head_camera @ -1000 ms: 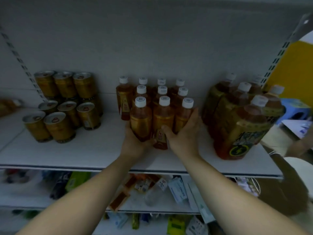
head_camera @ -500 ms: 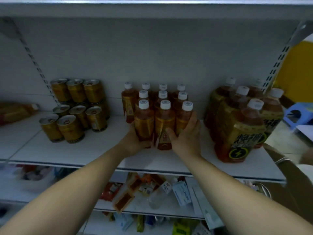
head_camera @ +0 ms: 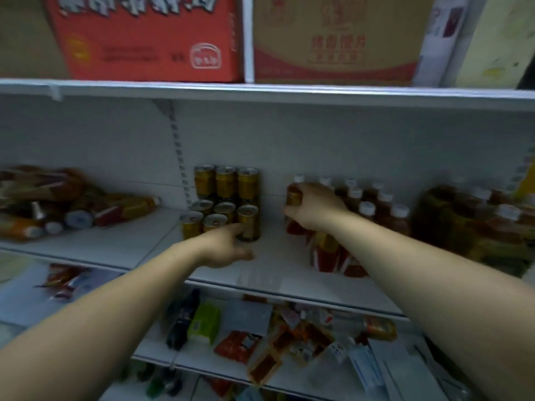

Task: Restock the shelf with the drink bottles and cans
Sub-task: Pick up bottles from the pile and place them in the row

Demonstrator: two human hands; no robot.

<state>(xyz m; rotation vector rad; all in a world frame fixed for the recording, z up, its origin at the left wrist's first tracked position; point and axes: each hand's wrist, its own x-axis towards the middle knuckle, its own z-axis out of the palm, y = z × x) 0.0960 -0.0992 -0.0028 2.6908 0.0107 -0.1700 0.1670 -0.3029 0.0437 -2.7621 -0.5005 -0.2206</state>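
The right hand (head_camera: 314, 208) is gripping the leftmost bottle (head_camera: 293, 198) in the bottles' back row on the shelf (head_camera: 121, 244). The left hand (head_camera: 224, 247) is hovering just before the cans (head_camera: 225, 204), fingers (head_camera: 244, 254) loosely curled, holding nothing.

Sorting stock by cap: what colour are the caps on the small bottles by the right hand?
White caps on the small bottles, clearest in the head view.
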